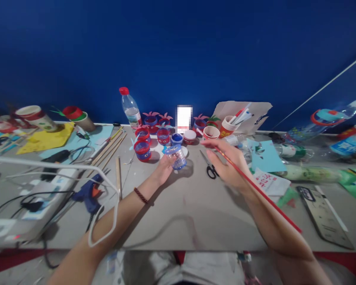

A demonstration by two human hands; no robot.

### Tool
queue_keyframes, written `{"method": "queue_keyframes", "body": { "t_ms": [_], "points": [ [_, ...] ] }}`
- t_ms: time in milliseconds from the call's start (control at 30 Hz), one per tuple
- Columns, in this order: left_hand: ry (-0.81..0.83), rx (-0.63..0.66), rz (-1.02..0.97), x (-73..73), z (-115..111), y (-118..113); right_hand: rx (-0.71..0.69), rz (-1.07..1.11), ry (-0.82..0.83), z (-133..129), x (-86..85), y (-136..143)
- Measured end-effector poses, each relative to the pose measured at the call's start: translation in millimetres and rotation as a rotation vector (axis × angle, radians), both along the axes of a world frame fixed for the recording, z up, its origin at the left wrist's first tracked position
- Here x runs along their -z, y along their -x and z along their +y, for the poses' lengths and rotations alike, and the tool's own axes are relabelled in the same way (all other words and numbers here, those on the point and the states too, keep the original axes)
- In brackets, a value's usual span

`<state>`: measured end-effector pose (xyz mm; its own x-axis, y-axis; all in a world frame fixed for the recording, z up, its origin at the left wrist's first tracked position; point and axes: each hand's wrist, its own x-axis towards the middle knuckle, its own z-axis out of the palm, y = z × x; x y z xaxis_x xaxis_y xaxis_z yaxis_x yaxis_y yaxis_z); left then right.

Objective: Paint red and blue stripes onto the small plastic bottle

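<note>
My left hand (pixel 165 168) is closed around a clear plastic cup (pixel 178 157), which looks like a cut bottle piece with blue colour around its edges. The cup is tilted above the table. To its right, my right hand (pixel 230 160) grips a long, thin red paintbrush (pixel 255 183); its handle slants back over my forearm, and its tip is hard to make out. Beyond the hands stand a small pot of blue paint (pixel 177 138), a white-topped jar (pixel 190 136) and a paper cup with red inside (pixel 211 133). Black-handled scissors (pixel 211 171) lie beside my right hand.
Painted cups with paper leaves (pixel 142 150) and a red-capped bottle (pixel 130 107) stand at the back. At left are a blue glue gun (pixel 90 194), wooden sticks (pixel 106 148), a power strip (pixel 35 209) and a looping white cable (pixel 114 221). A phone (pixel 323 215) and plastic bottles (pixel 296 151) lie right.
</note>
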<state>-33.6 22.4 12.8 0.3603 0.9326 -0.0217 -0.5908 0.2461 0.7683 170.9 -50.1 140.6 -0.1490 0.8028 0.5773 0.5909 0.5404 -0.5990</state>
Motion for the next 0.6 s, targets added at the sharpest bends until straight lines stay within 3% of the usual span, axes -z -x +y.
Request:
{"method": "queue_keyframes", "body": {
  "t_ms": [133,267,400,600],
  "points": [
    [-0.018,0.007,0.022,-1.3,1.5,-0.4,-0.001,0.030,0.060,37.3,-8.6,-1.9],
    [-0.009,0.028,0.027,1.0,1.2,-0.8,-0.066,0.047,0.185,61.4,2.4,0.9],
    [-0.011,0.035,0.091,7.3,0.5,-0.9,-0.274,0.016,0.276,68.7,15.8,3.5],
    [-0.045,0.097,0.179,10.7,0.4,1.2,-0.372,-0.142,0.294,68.1,23.8,0.4]
  ]
}}
